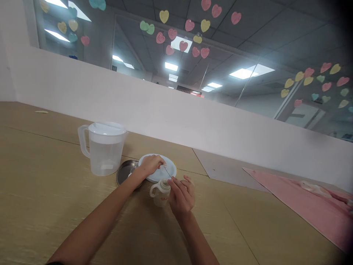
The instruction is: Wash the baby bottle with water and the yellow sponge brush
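Both my hands meet over the table, with a thin rod [168, 172] slanting between them. My left hand [151, 164] is closed in a pinch at its upper end, where a small whitish piece shows; the exact kind is too small to tell. My right hand [182, 195] pinches the lower end between thumb and forefinger, its other fingers loosely curled. Just beside the right hand stands a small translucent cup [160, 198] with a handle and red print, its top uncovered. Behind the hands lies a pale blue plate [171, 170], partly covered by my left hand.
A round metal tray [122, 176] with small clear and white parts sits left, partly behind my left forearm. Beyond it stands a lidded clear pitcher [106, 156] holding water. A pink cloth [298, 200] with a plastic-wrapped item lies right. A white wall [154, 110] bounds the table.
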### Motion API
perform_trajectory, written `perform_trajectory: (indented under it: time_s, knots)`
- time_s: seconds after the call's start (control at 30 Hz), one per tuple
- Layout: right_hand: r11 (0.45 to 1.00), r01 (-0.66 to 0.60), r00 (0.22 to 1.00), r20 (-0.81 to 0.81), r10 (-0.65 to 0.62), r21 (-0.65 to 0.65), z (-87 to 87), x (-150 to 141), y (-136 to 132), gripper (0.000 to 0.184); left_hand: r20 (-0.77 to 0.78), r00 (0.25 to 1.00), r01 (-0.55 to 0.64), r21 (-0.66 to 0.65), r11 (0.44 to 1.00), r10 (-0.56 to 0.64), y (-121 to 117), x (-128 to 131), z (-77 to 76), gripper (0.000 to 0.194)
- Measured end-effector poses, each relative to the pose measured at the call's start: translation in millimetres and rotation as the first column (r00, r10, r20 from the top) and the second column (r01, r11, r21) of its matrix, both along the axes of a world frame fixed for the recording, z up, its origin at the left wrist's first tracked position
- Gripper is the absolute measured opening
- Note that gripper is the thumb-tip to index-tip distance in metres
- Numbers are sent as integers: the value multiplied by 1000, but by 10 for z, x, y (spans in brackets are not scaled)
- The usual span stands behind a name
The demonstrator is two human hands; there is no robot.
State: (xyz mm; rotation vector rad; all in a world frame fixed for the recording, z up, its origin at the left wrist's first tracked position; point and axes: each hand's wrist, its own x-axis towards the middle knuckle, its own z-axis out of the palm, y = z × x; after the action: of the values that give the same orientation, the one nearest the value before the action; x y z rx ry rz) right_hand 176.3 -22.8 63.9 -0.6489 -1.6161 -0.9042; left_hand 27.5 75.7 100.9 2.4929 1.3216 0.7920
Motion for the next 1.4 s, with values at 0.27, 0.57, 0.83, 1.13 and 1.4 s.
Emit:
perform_trajectory:
  time_s: [0.27, 0.57, 0.83, 1.13, 1.4]
  knots:
    - [998, 46, 999, -17, -45, 40, 33, 41, -20, 25, -142, 984, -110, 11, 994, 111, 142, 59, -9, 29]
    - [991, 68, 973, -227, -40, 118, 103, 142, 90, 24, -293, 929, -250, -50, 967, 225, 271, -52, -128, 24]
    - [966, 152, 950, -240, -202, -211, -313, 298, 435, 17, -278, 947, -195, -105, 975, 160, 241, -1, -265, 15]
    - [812, 49, 933, -264, -245, -582, -483, 390, 510, 33, 54, 996, -70, -34, 997, 72, 166, -9, -44, 28]
    - [745, -83, 872, -410, -267, -662, -556, 413, 528, 47, 431, 885, 154, 88, 984, -177, -449, -70, 270, 33]
